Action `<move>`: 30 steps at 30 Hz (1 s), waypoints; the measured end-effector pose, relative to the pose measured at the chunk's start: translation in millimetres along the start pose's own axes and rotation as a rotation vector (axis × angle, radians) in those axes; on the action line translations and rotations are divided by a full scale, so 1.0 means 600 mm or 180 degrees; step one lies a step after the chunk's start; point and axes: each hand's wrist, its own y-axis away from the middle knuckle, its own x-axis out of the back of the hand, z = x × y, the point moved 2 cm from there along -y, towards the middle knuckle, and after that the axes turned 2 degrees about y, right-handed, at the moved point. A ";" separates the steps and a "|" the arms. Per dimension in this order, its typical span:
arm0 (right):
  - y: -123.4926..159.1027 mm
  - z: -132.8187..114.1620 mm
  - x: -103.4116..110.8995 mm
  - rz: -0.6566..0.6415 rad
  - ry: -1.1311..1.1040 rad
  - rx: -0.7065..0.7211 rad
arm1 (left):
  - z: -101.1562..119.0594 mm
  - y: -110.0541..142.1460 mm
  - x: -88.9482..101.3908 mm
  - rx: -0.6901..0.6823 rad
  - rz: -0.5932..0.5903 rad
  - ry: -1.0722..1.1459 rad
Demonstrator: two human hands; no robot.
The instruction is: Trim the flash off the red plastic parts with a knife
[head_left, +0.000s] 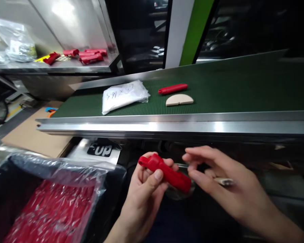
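Note:
My left hand (pixel 148 189) is wrapped around a red plastic handle-like part (pixel 171 172) with a small eyelet at its upper left end. The part slants down toward my right hand (pixel 218 182), which is just beside its wide end. In the curled fingers of that right hand sits a thin beige tool (pixel 224 181) with a metallic end; its kind I cannot make out. Beyond the hands, a similar red part (pixel 172 88) lies on the green conveyor belt (pixel 243 91), behind a pale half-round piece (pixel 179 100).
A marked white plastic packet (pixel 125 96) lies on the belt, bounded by a metal rail (pixel 172 127). At lower left stands a plastic-lined dark bin (pixel 111 189) filled with red parts. More red parts (pixel 91 56) lie on a metal shelf (pixel 76 69); cardboard (pixel 38 130) is beneath the belt end.

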 end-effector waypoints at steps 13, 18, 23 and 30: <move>0.051 0.020 -0.062 0.0043 0.0285 0.0102 | 0.004 0.006 0.035 -0.0188 -0.0059 0.0532; 0.057 0.016 -0.060 0.0162 0.0097 0.0102 | 0.000 0.004 0.041 -0.0122 -0.0049 0.0582; 0.057 0.017 -0.054 0.0255 -0.0097 0.0060 | -0.006 0.004 0.043 -0.0037 0.0084 0.0420; 0.055 0.021 -0.049 0.0485 -0.0233 -0.0253 | 0.001 0.006 0.034 -0.0015 0.0085 0.0110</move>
